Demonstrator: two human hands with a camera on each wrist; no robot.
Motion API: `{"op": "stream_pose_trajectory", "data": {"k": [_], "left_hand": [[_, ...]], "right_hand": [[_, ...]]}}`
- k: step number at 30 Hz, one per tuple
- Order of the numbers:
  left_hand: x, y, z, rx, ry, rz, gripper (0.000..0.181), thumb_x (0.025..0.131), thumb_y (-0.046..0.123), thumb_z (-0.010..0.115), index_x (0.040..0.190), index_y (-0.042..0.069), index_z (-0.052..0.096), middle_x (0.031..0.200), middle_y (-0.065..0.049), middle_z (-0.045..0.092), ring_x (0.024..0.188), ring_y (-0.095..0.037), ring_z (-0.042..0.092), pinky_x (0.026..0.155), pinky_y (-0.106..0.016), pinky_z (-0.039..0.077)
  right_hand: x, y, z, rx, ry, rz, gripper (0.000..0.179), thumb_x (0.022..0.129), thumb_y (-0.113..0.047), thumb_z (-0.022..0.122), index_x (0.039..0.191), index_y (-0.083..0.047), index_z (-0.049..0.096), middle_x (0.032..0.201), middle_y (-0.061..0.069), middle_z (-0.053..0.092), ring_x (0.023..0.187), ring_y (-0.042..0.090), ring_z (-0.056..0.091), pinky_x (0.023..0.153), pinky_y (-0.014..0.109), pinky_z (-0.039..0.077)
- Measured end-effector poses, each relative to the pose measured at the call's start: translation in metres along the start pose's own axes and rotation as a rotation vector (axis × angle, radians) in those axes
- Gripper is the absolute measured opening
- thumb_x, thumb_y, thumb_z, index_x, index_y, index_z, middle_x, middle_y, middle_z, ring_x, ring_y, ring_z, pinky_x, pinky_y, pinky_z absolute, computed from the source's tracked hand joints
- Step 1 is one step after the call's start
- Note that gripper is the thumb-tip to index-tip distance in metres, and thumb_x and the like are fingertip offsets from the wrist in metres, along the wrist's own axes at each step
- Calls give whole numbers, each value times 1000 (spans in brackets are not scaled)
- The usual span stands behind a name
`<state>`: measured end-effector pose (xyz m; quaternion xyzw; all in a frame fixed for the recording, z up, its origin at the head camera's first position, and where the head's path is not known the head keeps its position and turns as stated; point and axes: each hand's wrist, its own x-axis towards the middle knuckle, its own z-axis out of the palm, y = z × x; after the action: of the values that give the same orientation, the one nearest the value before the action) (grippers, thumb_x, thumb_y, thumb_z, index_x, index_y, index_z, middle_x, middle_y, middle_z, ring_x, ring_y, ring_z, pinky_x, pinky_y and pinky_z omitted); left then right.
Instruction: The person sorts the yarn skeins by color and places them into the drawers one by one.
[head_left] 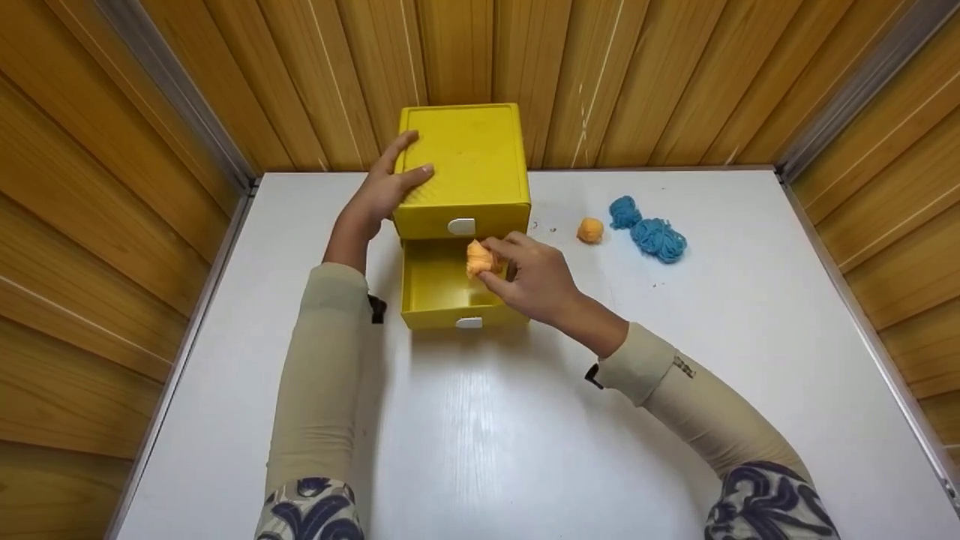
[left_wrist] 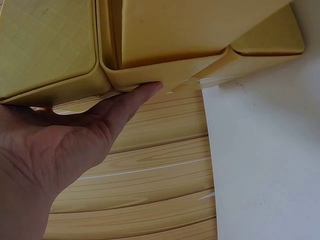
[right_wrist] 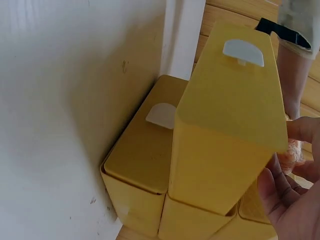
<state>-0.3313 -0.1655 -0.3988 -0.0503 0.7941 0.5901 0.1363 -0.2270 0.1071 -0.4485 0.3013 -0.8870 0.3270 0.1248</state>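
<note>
A yellow drawer unit (head_left: 461, 154) stands at the back of the table; its middle drawer (head_left: 439, 281) is pulled out. My left hand (head_left: 382, 187) rests on the unit's left side and top edge with fairly straight fingers. In the left wrist view, a finger of the left hand (left_wrist: 80, 135) lies along the unit's side wall. My right hand (head_left: 540, 277) pinches an orange yarn ball (head_left: 478, 259) between thumb and fingers, above the open drawer. In the right wrist view, the orange yarn ball (right_wrist: 291, 157) is partly hidden by the right hand (right_wrist: 292, 200) and the drawer.
To the right of the unit, another orange yarn ball (head_left: 590, 230) lies near a small blue yarn ball (head_left: 624, 212) and a larger blue yarn bundle (head_left: 659, 240). The lower drawer (right_wrist: 145, 155) is closed. Wood-patterned walls (head_left: 637, 82) border the white table (head_left: 465, 435).
</note>
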Motion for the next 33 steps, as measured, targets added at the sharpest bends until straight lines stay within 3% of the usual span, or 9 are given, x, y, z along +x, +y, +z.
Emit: {"op": "stream_pose_trajectory", "data": {"k": [7, 12, 20, 27, 33], "left_hand": [[0, 0, 1, 14, 3, 14, 73, 101, 53, 67, 161, 61, 26, 182, 2, 9, 154, -27, 39, 126, -54, 35], [0, 0, 2, 7, -3, 14, 73, 101, 53, 67, 161, 62, 25, 182, 1, 9, 151, -27, 41, 125, -53, 37], [-2, -1, 1, 5, -1, 5, 73, 101, 52, 67, 161, 61, 26, 182, 1, 8, 149, -26, 41, 125, -52, 37], [-2, 1, 0, 2, -5, -9, 73, 101, 52, 67, 160, 62, 26, 183, 3, 7, 153, -27, 40, 128, -53, 34], [-2, 1, 0, 4, 0, 0, 73, 101, 51, 66, 161, 61, 26, 183, 4, 7, 156, -26, 36, 130, -52, 30]], "right_hand": [[7, -8, 14, -78, -117, 10, 37, 95, -32, 80, 126, -13, 78, 95, 9, 71, 74, 22, 59, 66, 36, 47], [18, -11, 20, -102, -207, 69, 39, 94, -33, 80, 127, -14, 78, 94, 8, 73, 80, 24, 61, 70, 39, 47], [36, -14, 32, 36, -419, 257, 39, 91, -34, 83, 125, -15, 80, 106, 2, 79, 91, 20, 64, 78, 34, 48], [45, -14, 40, 51, -484, 341, 47, 89, -38, 87, 130, -17, 78, 116, 0, 80, 98, 21, 66, 89, 38, 52], [50, -15, 44, 40, -515, 320, 46, 91, -36, 86, 133, -20, 77, 120, -1, 79, 100, 22, 65, 91, 38, 51]]}}
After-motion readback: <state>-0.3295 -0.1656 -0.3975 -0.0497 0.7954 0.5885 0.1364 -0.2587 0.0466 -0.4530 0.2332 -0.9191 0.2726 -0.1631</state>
